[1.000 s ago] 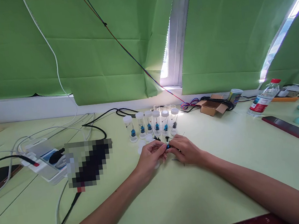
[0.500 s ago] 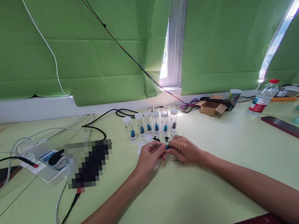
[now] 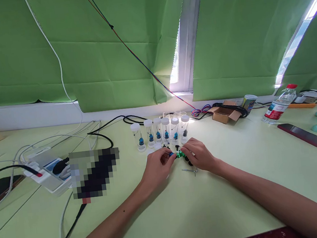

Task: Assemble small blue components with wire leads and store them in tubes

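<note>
The left hand [image 3: 158,167] pinches a small blue part [image 3: 171,154] between its fingertips; the right hand [image 3: 201,156] meets it from three o'clock, fingertips closed on a small green part [image 3: 180,154] touching the blue one, both just above the pale green table [image 3: 186,211]. At twelve o'clock of the hands stands a row of capped clear vials [image 3: 162,132]; a small metal key [image 3: 191,170] lies on the table at six o'clock of the right hand.

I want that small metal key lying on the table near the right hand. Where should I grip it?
Judging by its pose, pinch the hex key from above along its long thin shaft: it lies flat on the table by the right hand, with nothing touching it.
</note>
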The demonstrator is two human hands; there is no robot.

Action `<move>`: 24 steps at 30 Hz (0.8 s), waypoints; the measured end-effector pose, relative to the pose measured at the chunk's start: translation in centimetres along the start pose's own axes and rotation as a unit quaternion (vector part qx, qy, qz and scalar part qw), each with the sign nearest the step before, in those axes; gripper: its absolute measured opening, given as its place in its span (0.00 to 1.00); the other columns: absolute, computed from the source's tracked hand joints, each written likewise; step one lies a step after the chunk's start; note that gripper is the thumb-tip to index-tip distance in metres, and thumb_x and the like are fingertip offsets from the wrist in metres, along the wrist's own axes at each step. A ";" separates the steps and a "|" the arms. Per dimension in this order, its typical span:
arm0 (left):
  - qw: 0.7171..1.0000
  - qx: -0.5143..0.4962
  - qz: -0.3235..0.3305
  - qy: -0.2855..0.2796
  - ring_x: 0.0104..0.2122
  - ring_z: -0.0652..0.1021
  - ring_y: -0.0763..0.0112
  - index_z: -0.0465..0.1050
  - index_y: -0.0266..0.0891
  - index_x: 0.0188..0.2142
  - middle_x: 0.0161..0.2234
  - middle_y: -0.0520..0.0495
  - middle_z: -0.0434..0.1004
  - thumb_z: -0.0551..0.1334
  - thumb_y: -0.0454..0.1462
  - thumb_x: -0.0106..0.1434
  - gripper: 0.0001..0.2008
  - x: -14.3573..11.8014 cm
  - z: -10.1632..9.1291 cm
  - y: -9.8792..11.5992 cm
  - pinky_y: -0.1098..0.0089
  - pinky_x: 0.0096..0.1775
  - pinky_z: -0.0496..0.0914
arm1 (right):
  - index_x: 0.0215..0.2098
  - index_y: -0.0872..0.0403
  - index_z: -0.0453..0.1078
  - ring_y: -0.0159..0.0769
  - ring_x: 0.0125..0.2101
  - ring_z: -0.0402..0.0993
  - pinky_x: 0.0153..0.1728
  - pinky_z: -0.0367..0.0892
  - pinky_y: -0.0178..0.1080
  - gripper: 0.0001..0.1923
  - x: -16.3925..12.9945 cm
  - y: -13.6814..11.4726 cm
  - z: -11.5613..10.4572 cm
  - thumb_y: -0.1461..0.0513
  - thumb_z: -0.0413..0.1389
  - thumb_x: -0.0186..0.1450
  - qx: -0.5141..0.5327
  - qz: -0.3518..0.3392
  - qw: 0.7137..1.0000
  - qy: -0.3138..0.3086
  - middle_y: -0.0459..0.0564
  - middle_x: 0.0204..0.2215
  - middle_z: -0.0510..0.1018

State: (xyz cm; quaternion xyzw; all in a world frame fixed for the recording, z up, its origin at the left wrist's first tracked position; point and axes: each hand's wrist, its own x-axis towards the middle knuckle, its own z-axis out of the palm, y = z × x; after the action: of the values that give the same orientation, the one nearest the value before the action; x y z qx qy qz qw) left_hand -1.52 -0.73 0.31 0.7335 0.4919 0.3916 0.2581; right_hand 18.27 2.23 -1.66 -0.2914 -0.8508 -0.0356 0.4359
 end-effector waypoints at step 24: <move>0.983 0.153 0.068 -0.071 0.37 0.75 0.61 0.73 0.39 0.40 0.36 0.45 0.77 0.56 0.37 0.65 0.08 -0.1 -0.1 -1.3 0.65 0.37 0.67 | 0.26 0.53 0.60 0.31 0.21 0.59 0.32 0.60 0.37 0.16 0.1 0.2 0.0 0.62 0.46 0.72 -0.016 0.021 0.999 0.018 0.43 0.18 0.66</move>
State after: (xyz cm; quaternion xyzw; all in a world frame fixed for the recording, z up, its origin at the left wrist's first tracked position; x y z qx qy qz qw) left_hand -2.26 -0.34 -0.63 0.8221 0.4753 0.2755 0.1495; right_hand 18.32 2.41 -1.63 -0.3155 -0.8360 -0.0456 0.4466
